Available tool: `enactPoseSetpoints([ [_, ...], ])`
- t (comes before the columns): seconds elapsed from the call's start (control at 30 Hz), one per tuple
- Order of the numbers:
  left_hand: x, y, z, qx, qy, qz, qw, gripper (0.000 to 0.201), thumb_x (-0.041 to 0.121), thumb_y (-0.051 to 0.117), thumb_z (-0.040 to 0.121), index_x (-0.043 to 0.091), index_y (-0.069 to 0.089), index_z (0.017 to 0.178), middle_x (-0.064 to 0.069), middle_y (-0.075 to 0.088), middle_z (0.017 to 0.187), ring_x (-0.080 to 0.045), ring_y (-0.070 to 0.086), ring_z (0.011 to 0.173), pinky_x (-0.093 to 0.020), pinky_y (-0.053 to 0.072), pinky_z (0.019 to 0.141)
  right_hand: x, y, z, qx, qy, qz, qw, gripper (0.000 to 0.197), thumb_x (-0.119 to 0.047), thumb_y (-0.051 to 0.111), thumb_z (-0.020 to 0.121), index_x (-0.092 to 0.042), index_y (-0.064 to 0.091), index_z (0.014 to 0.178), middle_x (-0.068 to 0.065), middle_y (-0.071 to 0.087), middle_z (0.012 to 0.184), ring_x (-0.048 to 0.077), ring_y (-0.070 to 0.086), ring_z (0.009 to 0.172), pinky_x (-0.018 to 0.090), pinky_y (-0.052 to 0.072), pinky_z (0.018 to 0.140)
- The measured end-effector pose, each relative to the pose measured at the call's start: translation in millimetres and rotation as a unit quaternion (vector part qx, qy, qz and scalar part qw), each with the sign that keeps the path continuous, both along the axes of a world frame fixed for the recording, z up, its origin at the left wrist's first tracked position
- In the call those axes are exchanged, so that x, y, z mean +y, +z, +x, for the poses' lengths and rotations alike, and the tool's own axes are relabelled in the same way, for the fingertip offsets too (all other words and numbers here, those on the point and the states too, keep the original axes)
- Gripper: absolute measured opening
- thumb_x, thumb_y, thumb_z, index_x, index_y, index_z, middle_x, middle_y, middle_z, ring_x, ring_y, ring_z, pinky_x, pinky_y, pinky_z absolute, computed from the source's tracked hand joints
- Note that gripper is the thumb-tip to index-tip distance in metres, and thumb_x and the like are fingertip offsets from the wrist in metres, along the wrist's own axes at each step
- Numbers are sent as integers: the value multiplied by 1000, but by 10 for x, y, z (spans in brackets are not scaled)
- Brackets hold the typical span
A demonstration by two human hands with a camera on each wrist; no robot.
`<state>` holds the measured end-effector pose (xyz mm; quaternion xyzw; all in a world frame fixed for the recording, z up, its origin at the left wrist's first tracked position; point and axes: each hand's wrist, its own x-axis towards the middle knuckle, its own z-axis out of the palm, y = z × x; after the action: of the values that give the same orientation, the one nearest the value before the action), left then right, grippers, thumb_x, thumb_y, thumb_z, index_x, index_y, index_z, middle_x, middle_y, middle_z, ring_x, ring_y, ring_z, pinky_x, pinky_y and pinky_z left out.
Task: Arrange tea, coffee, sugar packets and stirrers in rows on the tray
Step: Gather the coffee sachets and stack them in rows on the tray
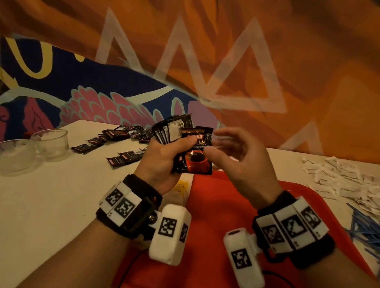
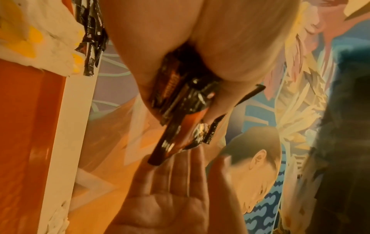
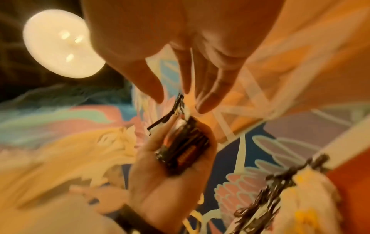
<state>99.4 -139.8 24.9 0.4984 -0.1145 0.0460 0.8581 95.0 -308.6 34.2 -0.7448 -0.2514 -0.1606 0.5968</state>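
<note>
Painted wall panels in orange, navy and pink stand behind a pale worktop in the head view, with a red tray lying below the raised hands. The left hand grips a fanned stack of coffee sachets, thumb across the front one; its face shows a red cup, and only the letters "KO" and part of a second word can be read. The right hand is spread, holding nothing, fingertips just beside the stack. More dark sachets lie scattered on the worktop, white packets and blue stirrers to the right, two clear bowls to the left. Judged step: dealing coffee sachets from the stack; the tray's visible part carries no row yet. The left wrist view shows the stack edge-on, clamped under the thumb, the open right palm near its end. The right wrist view shows relaxed right fingers above a protruding sachet edge; an orange label there is unreadable. Next move likely calls for pinching one sachet alone and laying it flat on the tray.
</note>
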Motion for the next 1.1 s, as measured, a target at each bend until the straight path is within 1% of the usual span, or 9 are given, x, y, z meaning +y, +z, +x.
enactPoseSetpoints([
  [0.1, -21, 10, -27, 0, -8, 8, 1000, 50, 14, 65, 84, -8, 53, 127, -32, 60, 114, -44, 64, 103, -51, 56, 86, 18, -26, 53, 44, -23, -49, 998, 12, -22, 82, 78, -20, 73, 85, 0, 74, 77, 11, 70, 71, 30, 52, 67],
  [0.2, 6, 18, -20, 24, -31, -1, 999, 55, 20, 66, 84, -7, 52, 129, -27, 58, 112, -37, 65, 98, -43, 57, 80, -28, -35, 74, 12, -48, -107, 993, 11, -20, 83, 77, -23, 73, 73, -5, 73, 74, 8, 69, 70, 24, 50, 66],
  [0.3, 26, 9, -3, 73, -30, -3, 997, 53, 14, 66, 82, -11, 54, 127, -27, 56, 116, -38, 62, 100, -39, 56, 80, -69, -8, 43, 16, -37, -145, 989, 6, -19, 82, 78, -23, 78, 76, -9, 74, 72, 3, 68, 68, 17, 48, 65],
  [0.4, 46, 6, 32, 103, -19, -9, 994, 34, 16, 66, 83, 0, 62, 113, -21, 62, 109, -32, 66, 96, -37, 56, 80, -71, 22, 74, 68, -14, -129, 989, 1, -16, 79, 81, -16, 80, 80, -5, 74, 72, 3, 67, 65, 20, 49, 64],
  [0.5, 145, -3, 108, 110, 8, -40, 993, 14, 20, 65, 88, 9, 65, 96, -10, 69, 94, -24, 68, 90, -39, 55, 84, -115, 52, 288, 115, -50, -129, 984, 9, -16, 76, 84, -21, 77, 77, -4, 71, 67, 3, 58, 58, 22, 46, 58],
  [0.6, 293, -19, 190, 131, 16, -95, 987, 12, 17, 58, 95, 8, 64, 93, -5, 69, 80, -16, 67, 76, -38, 55, 86, -154, -27, 633, 200, -90, -150, 964, 12, -13, 76, 85, -20, 72, 75, 6, 70, 71, 19, 63, 70, 31, 51, 62],
  [0.7, 359, -42, 224, 145, 17, -108, 983, 12, 17, 59, 95, 6, 64, 96, -6, 69, 80, -15, 67, 72, -34, 56, 76, -150, -211, 935, 267, -154, -213, 927, 9, -19, 81, 81, -15, 73, 77, 7, 73, 78, 23, 68, 79, 36, 58, 74],
  [0.83, 400, -63, 248, 147, 19, -117, 982, 12, 17, 59, 95, 6, 65, 94, -6, 68, 80, -15, 66, 72, -32, 55, 76, -62, -376, 1160, 302, -211, -304, 878, 36, -34, 84, 75, -11, 73, 100, 9, 74, 99, 26, 69, 98, 41, 56, 92],
  [1.1, 445, -86, 275, 148, 16, -122, 981, 10, 16, 59, 95, 8, 64, 98, -4, 69, 83, -15, 66, 74, -33, 54, 78, 123, -498, 1324, 323, -221, -337, 857, 41, -38, 87, 69, -12, 73, 99, 7, 73, 98, 27, 68, 95, 44, 55, 91],
])
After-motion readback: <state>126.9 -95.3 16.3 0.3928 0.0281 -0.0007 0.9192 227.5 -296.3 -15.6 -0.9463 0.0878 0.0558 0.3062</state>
